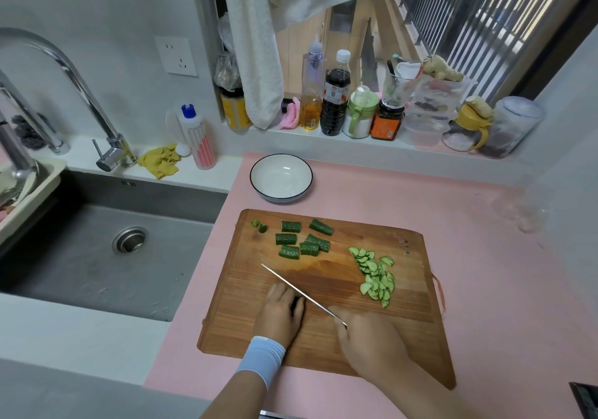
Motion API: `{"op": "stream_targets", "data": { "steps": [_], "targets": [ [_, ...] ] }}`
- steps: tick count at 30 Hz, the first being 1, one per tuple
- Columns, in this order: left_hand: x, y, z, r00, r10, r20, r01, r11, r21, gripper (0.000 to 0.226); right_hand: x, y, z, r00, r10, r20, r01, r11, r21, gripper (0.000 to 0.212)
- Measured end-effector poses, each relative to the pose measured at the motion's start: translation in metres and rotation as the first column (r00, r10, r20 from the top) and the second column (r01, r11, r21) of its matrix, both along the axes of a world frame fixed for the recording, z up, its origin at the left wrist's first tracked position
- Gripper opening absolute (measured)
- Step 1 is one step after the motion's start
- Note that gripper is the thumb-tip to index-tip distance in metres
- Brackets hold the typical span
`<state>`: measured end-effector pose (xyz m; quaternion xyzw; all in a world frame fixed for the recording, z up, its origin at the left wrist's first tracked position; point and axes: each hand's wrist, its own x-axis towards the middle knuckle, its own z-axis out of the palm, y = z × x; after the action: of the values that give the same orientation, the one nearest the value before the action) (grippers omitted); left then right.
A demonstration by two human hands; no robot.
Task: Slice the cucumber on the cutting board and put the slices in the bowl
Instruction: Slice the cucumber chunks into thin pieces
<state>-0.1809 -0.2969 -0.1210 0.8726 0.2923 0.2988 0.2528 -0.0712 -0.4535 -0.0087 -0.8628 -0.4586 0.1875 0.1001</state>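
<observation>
Leftmost, the matte steel sink (97,256) is lying beside the pink surface (485,273). On the wooden cutting board (404,321), the left hand (280,313) is curling its fingers (281,290) over a dark cucumber piece (296,303), mostly hidden. Beyond, the glossy white bowl (281,179) is sitting off the board, ridged cucumber chunks (299,240) lying nearer. The right hand (369,341) is gripping the knife (301,292), handle hidden, thin blade just beside the left fingers. Half-moon slices (375,276) are lying heaped rightward, open surface beyond.

You've got dark-green cucumber chunks (302,240), pale-green slices (375,276), brown wood-grain board (404,315), white bowl w/ dark rim (281,177), pink worktop (485,256).
</observation>
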Motion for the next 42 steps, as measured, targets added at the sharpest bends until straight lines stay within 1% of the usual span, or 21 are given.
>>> {"op": "stream_targets", "data": {
  "steps": [7,11,14,16,17,19,23,26,27,29,31,33,35,38,42],
  "targets": [
    [0.000,0.000,0.001,1.000,0.017,-0.011,-0.017,1.000,0.002,0.021,0.003,-0.004,0.000,1.000,-0.005,-0.022,0.005,1.000,-0.013,0.032],
    [0.000,0.001,-0.001,1.000,0.027,-0.010,-0.027,0.999,-0.017,0.007,0.002,0.008,-0.003,0.998,-0.021,-0.062,0.020,0.999,-0.027,0.024],
    [0.000,0.001,0.001,1.000,0.012,-0.008,-0.012,1.000,-0.011,0.008,0.001,0.018,-0.003,0.996,-0.033,-0.081,0.029,0.998,-0.048,0.023],
    [-0.001,-0.001,0.004,1.000,0.011,-0.014,-0.011,1.000,-0.014,0.015,0.000,0.020,-0.002,0.997,-0.033,-0.075,0.030,0.999,-0.045,0.023],
    [-0.001,-0.001,0.004,1.000,0.011,-0.014,-0.011,1.000,-0.017,0.015,0.000,0.019,-0.001,0.997,-0.032,-0.074,0.029,0.999,-0.038,0.022],
    [-0.002,-0.002,0.004,1.000,0.010,-0.018,-0.011,1.000,-0.014,0.007,0.000,0.017,-0.001,0.997,-0.030,-0.074,0.028,0.999,-0.028,0.022],
    [-0.002,-0.002,0.002,1.000,0.012,-0.010,-0.012,1.000,-0.014,0.017,-0.003,0.015,-0.004,0.997,-0.031,-0.071,0.031,0.999,-0.014,0.024],
    [-0.003,-0.002,0.002,1.000,0.024,-0.012,-0.024,1.000,-0.012,0.008,-0.005,0.010,-0.004,0.999,-0.029,-0.041,0.029,1.000,-0.011,0.030],
    [-0.003,-0.002,0.002,1.000,0.026,-0.013,-0.026,1.000,-0.012,0.009,-0.005,0.007,-0.003,0.999,-0.026,-0.031,0.026,1.000,-0.008,0.032],
    [-0.003,-0.002,0.002,1.000,0.025,-0.016,-0.025,1.000,-0.006,0.020,-0.005,0.000,-0.001,1.000,-0.016,-0.013,0.016,1.000,-0.001,0.034],
    [-0.003,-0.002,0.003,1.000,0.020,-0.017,-0.020,1.000,-0.008,0.022,-0.003,-0.006,0.002,1.000,-0.005,-0.013,0.005,1.000,-0.004,0.035],
    [-0.003,0.000,0.002,1.000,0.016,-0.018,-0.017,1.000,-0.015,0.016,-0.002,-0.009,0.005,1.000,-0.011,-0.024,0.011,1.000,-0.007,0.034],
    [-0.003,0.001,0.002,1.000,0.012,-0.014,-0.012,1.000,-0.013,0.004,-0.002,-0.009,0.007,0.999,-0.023,-0.046,0.023,1.000,-0.004,0.030],
    [-0.003,0.000,0.005,1.000,0.004,0.008,-0.004,1.000,-0.017,0.018,-0.004,-0.003,0.006,0.996,-0.034,-0.081,0.031,0.999,-0.035,0.023],
    [-0.004,-0.002,0.007,1.000,0.014,0.013,-0.014,1.000,-0.004,0.019,-0.004,0.011,0.003,0.997,-0.045,-0.067,0.039,0.996,-0.081,0.023]
  ]
}}
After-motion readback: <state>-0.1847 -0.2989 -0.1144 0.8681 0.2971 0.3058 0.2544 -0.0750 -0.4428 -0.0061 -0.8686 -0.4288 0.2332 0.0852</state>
